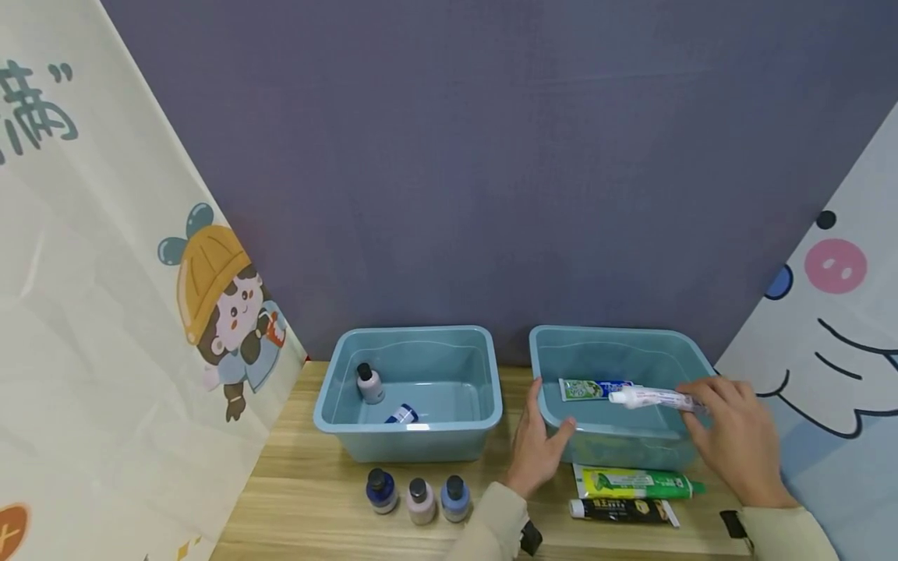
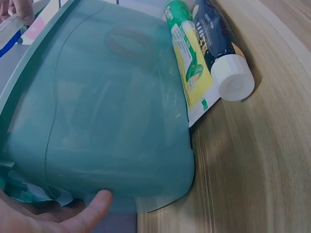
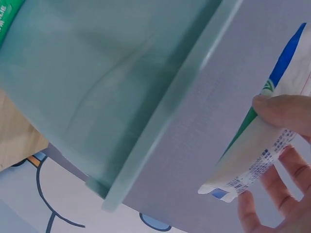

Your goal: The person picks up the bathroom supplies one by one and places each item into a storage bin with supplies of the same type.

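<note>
The right hand (image 1: 733, 428) pinches a white tube (image 1: 655, 399) between thumb and fingers, above the right-hand bin (image 1: 624, 448), its cap end toward the left hand (image 1: 536, 452). The left hand, thumb and fingers spread, touches that bin's near corner. Between the hands, a green-and-blue tube (image 1: 584, 390) lies inside the bin; on its near side, a yellow-green tube (image 1: 624, 483) and a black tube (image 1: 617, 511) lie on the table (image 1: 281, 499). Left of the left hand stand three bottles (image 1: 421, 502) and, behind them, another bin (image 1: 421, 446) holding two small bottles (image 1: 370, 385).
</note>
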Tool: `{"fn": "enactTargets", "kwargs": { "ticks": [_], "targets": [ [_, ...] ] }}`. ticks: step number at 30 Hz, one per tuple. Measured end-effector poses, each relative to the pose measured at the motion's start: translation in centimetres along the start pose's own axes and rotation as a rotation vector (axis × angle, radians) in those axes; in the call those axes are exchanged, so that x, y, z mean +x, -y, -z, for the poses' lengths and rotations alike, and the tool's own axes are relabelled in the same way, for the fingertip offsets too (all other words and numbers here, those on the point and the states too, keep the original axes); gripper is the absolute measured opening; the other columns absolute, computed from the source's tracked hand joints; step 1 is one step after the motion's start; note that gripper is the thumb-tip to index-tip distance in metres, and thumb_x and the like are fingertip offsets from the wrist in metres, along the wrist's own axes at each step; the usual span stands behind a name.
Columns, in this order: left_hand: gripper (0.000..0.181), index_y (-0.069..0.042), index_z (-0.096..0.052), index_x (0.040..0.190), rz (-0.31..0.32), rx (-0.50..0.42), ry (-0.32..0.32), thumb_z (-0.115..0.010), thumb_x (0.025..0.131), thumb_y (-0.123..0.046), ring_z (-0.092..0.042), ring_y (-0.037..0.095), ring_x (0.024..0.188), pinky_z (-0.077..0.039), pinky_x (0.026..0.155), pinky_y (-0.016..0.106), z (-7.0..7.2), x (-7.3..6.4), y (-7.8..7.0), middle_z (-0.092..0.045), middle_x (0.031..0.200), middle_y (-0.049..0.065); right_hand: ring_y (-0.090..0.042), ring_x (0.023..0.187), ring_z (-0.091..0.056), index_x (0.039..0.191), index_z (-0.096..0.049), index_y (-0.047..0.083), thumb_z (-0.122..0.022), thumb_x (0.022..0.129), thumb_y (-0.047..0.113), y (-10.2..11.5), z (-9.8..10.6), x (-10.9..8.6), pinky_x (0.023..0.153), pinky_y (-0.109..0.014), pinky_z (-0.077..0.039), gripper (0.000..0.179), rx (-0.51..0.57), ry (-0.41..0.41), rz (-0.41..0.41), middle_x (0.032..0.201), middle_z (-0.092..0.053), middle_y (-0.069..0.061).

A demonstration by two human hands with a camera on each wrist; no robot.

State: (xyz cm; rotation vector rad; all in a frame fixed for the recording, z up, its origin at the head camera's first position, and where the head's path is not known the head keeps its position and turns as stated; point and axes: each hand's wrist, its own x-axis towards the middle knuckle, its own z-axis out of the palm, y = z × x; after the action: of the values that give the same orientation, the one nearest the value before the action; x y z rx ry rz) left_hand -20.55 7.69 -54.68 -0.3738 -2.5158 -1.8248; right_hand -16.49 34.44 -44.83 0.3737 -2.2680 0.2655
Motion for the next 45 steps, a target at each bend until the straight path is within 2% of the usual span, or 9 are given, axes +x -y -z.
{"fn": "enactTargets", "kwargs": {
  "ticks": [8, 22, 28, 33, 40, 45],
  "targets": [
    [0.093, -0.039, -0.009, 0.163, 0.031, -0.004, -0.021, -0.06, 0.092, -0.069, -0.038, 0.032, 0.15, -0.039, 0.114, 0.059, 0.1, 0.2, -0.3, -0.027, 0.169, 0.0, -0.04, 0.086, -0.058, 0.098, -0.074, 0.006, -0.09, 0.054, -0.005, -0.5, 0.0, 1.4, 0.066, -0.057, -0.045, 0.048, -0.011, -0.01, 0.011, 0.091, -0.068, -0.015],
    [0.102, -0.038, -0.008, 0.165, 0.042, -0.005, -0.006, -0.07, 0.088, -0.065, -0.037, 0.034, 0.15, -0.038, 0.115, 0.061, 0.5, 0.6, -0.1, -0.024, 0.17, 0.003, -0.042, 0.091, -0.057, 0.1, -0.075, 0.008, -0.09, 0.059, -0.002, -0.8, -0.4, 2.6, 0.068, -0.061, -0.045, 0.045, -0.02, 0.031, -0.015, 0.095, -0.068, -0.015],
    [0.104, -0.043, -0.008, 0.163, 0.066, -0.021, -0.004, -0.07, 0.084, -0.07, -0.037, 0.03, 0.151, -0.037, 0.117, 0.058, 0.4, 0.9, 0.3, -0.024, 0.17, -0.001, -0.039, 0.086, -0.057, 0.1, -0.075, 0.011, -0.092, 0.058, 0.001, -1.2, -0.7, 3.2, 0.063, -0.058, -0.044, 0.046, -0.02, 0.043, 0.015, 0.095, -0.069, -0.014],
    [0.103, -0.048, -0.006, 0.162, 0.062, -0.027, -0.001, -0.071, 0.085, -0.068, -0.038, 0.03, 0.15, -0.037, 0.117, 0.058, 0.3, 0.9, 0.4, -0.027, 0.169, 0.0, -0.037, 0.084, -0.056, 0.1, -0.075, 0.012, -0.093, 0.057, 0.001, -1.5, -1.0, 3.6, 0.061, -0.057, -0.043, 0.048, -0.012, 0.052, 0.03, 0.095, -0.069, -0.013],
    [0.102, -0.048, -0.005, 0.162, 0.039, -0.014, 0.002, -0.072, 0.086, -0.064, -0.042, 0.032, 0.147, -0.039, 0.115, 0.057, 0.2, 1.0, 0.7, -0.031, 0.167, 0.005, -0.034, 0.078, -0.056, 0.098, -0.075, 0.013, -0.093, 0.056, 0.001, -1.9, -1.4, 4.2, 0.054, -0.049, -0.042, 0.047, -0.015, 0.066, 0.059, 0.093, -0.07, -0.012],
    [0.102, -0.048, -0.005, 0.162, 0.038, -0.007, 0.005, -0.071, 0.086, -0.067, -0.043, 0.032, 0.147, -0.04, 0.114, 0.057, 0.2, 1.1, 0.9, -0.032, 0.167, 0.004, -0.034, 0.079, -0.057, 0.097, -0.074, 0.013, -0.093, 0.057, 0.002, -2.2, -1.8, 4.5, 0.053, -0.049, -0.044, 0.046, -0.013, 0.084, 0.072, 0.094, -0.071, -0.012]
  ]
}}
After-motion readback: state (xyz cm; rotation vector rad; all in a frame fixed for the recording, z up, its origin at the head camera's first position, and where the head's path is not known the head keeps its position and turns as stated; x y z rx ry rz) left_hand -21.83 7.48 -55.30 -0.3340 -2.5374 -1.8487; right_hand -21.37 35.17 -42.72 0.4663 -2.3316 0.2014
